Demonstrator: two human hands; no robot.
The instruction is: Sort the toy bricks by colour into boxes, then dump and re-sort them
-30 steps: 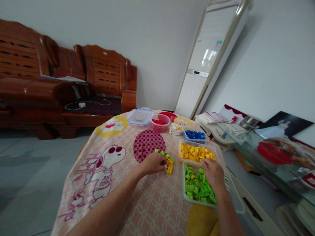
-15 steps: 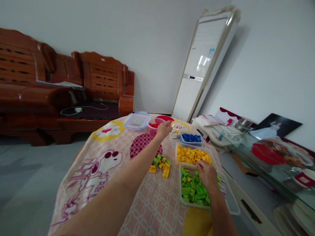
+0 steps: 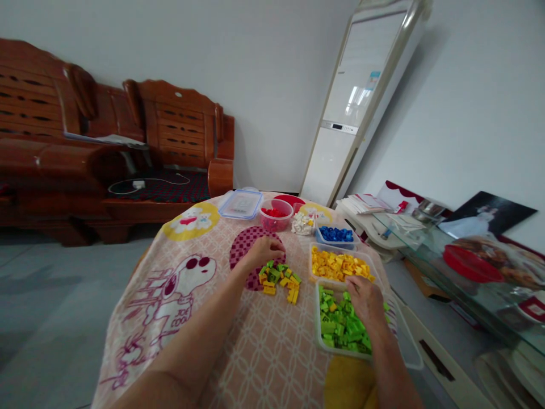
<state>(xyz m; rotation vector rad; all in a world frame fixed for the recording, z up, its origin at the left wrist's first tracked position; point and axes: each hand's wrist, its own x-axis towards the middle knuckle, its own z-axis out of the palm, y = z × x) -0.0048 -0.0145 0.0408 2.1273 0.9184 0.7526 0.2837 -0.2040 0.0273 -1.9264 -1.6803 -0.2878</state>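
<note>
I see a clear plastic tub (image 3: 317,318), rectangular and lidless, sitting flat on the desk. It is filled with bright green bricks (image 3: 338,326) lying jumbled in every direction, with one or two yellow ones mixed in at the tub's far end. My right hand (image 3: 366,301) lies palm down on the far right of the heap, its fingers among the pieces. Just left of the tub, apart from it, a small loose pile of green and yellow bricks (image 3: 279,279) lies scattered on the desk. My left hand (image 3: 264,251) sits at the far-left edge of that pile, fingers curled down.
</note>
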